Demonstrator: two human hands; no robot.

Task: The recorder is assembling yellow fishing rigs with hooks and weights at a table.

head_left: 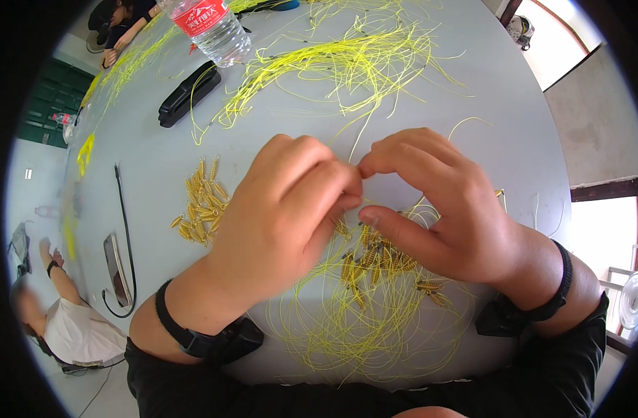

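Both of my hands meet fingertip to fingertip above the grey table. My left hand is closed, its thumb and fingers pinching a thin yellow-green line at the fingertips; the gripped end is mostly hidden. Opposite it, my right hand curves with thumb and index finger apart, the index tip close to the left fingers. Below the hands lies a pile of gold coiled springs among tangled yellow-green lines. Loose gold springs form a small heap left of my left hand.
Farther back lies a bundle of yellow-green lines, beside a black elongated case and a water bottle. At left are a phone and a black cable. Other people sit at left and far left.
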